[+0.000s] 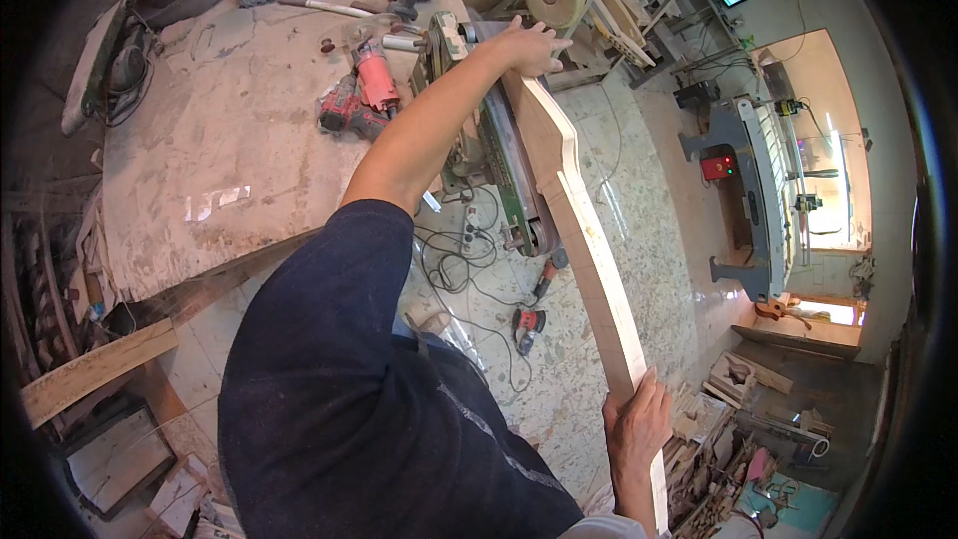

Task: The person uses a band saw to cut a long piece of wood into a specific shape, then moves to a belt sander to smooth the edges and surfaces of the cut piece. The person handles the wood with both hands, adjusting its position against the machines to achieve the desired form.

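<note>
My left hand (531, 48) rests at the far end of a long, pale wooden board (594, 250) with a bent profile, its fingers apart and partly extended over the top. My right hand (636, 421) is wrapped round the board's near part at the lower right. The board lies along the right side of a long green belt sander (511, 165), close to its belt; whether they touch I cannot tell. My left forearm crosses above the sander.
A worktable (210, 170) on the left holds a red drill (341, 110) and a pink power tool (377, 75). Cords and sanders (529, 329) lie on the floor (629, 200). A grey machine (743, 200) stands at right; wood offcuts (718, 439) are piled at lower right.
</note>
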The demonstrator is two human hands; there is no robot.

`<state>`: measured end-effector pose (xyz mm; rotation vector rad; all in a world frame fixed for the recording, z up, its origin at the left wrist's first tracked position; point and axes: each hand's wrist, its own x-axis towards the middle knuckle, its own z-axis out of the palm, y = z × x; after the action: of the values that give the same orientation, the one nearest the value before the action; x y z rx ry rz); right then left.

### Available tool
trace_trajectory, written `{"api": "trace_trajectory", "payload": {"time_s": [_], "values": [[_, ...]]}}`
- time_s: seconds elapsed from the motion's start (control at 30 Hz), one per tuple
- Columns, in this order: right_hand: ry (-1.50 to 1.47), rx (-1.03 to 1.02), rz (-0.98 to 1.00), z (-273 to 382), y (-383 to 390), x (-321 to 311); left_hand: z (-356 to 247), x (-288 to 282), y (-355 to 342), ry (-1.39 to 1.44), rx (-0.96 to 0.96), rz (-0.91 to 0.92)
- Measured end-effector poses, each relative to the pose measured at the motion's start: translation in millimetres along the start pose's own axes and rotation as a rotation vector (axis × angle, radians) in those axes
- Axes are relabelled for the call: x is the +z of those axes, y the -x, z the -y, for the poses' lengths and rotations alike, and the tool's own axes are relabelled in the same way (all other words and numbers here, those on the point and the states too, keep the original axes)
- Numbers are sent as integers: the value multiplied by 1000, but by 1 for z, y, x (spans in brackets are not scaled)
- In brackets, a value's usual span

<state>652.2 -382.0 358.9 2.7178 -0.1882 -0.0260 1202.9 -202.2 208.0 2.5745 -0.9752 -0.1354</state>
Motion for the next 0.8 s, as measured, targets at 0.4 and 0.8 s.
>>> {"api": "trace_trajectory", "payload": {"time_s": [0.4,0.8], "values": [[13,1,31,-6,2,-4,-6,2,-1,-11,8,30],[-3,15,36,-10,5,-5,-10,6,-4,16,16,38]]}}
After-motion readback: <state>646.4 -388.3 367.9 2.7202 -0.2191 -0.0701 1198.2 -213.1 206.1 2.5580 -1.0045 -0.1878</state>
